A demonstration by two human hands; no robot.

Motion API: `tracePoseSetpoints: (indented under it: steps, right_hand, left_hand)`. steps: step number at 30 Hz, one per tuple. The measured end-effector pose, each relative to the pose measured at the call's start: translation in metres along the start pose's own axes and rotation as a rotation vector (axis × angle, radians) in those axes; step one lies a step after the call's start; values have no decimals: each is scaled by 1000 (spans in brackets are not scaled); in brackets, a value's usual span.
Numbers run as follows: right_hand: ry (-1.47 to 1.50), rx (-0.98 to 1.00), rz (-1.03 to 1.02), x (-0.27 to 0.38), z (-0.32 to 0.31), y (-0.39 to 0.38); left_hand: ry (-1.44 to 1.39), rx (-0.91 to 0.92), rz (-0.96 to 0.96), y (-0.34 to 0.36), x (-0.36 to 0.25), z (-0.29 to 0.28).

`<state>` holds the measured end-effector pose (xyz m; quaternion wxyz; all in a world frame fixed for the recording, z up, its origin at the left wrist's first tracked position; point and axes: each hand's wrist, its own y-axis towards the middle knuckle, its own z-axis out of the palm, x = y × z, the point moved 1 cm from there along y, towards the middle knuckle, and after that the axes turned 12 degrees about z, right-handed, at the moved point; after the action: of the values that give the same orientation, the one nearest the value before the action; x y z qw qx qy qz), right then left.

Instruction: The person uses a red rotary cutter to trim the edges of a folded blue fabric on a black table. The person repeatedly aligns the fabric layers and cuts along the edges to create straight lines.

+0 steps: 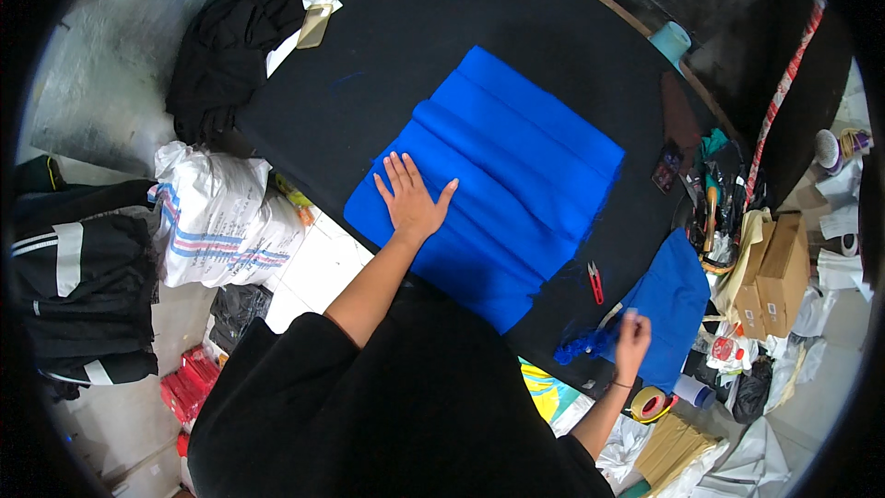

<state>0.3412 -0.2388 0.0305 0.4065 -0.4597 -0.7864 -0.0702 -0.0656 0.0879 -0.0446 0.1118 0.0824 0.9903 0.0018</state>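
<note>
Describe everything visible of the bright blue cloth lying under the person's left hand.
The bright blue, roughly rectangular cloth, apparently woven fabric, lies slantwise on the black-covered table, spread out with long ridges and creases. Its right edge looks frayed. The left hand rests flat on it; the forearm crosses its near edge.

Black-covered table, brown rim; shiny grey surface upper left; pale tiled floor

Cloth is super bright blue, surface is plain black, snips red around 4 o'clock, pole red-and-white at 2.
</note>
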Motion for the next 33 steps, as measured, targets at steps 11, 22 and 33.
tracePoseSetpoints:
  steps: [11,22,33]
  right_hand:
    - [-5,679,-353,106,46,-32]
    - [1032,557,349,52,126,-13]
    - [983,382,404,30,84,-10]
  left_hand:
    - [-13,-129,25,0,7,-7]
    - [2,-57,7,0,10,-2]
    - [-4,-72,13,0,10,-2]
